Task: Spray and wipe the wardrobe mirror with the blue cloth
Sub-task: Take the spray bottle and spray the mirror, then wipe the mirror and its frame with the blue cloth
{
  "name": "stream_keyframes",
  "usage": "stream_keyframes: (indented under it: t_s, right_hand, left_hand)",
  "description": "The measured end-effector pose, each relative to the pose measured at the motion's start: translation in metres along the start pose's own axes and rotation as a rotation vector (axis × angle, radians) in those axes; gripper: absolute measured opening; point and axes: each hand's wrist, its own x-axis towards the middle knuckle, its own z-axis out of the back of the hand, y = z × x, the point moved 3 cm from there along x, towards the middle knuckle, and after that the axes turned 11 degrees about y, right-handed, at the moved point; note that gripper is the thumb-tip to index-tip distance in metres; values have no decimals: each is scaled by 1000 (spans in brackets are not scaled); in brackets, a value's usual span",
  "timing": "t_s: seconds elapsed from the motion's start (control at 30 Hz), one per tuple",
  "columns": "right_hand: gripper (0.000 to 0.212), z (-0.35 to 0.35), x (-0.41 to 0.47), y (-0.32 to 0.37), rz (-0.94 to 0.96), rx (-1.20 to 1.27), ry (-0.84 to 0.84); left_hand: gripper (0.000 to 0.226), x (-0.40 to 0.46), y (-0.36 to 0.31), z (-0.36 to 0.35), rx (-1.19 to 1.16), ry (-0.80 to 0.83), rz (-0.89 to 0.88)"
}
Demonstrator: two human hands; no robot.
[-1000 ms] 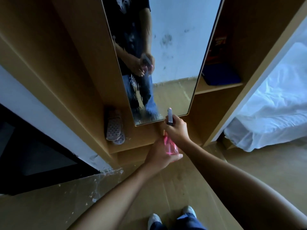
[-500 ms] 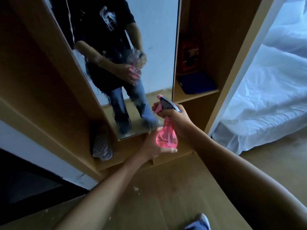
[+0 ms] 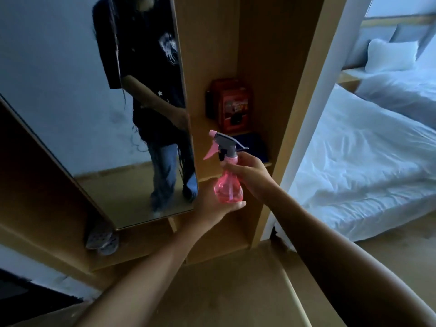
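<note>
One head-worn camera looks down, close, at the wardrobe mirror (image 3: 99, 114).

A red box (image 3: 232, 102) stands on the shelf (image 3: 267, 164); a white bed (image 3: 368, 161) lies right.
</note>
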Motion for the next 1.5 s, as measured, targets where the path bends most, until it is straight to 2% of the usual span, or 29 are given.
stream_keyframes:
  t_s: [0.1,0.23,0.37,0.7,0.9,1.13,1.3,1.4,1.5]
  right_hand:
    - [23,26,7,4,37,-76,-13]
    - [24,49,24,7,58,-100,-3]
    - [24,64,53,3,32,-108,4]
    - [17,76,138,-8,-18,-100,23]
    - [24,77,186,-31,-70,-93,83]
    - [27,76,238,-54,-104,-68,226]
    - [26,70,265,-70,-81,-112,324]
    - [28,67,276,-78,-80,-109,343]
    - [33,63,287,-80,-60,-81,382]
  left_hand:
    - [38,22,-7,-13,-39,-24,-4]
    - [63,52,-2,-19,-33,10,16]
    - [58,81,8,-11,-25,74,61]
    - [66,163,47,21,84,18,173]
    - [69,193,68,33,124,-107,285]
    - [75,220,92,38,-12,-260,415]
    - [61,240,120,38,-298,-365,393]
    - [51,247,128,40,-294,-432,406]
    - [43,253,134,44,-141,-470,408]
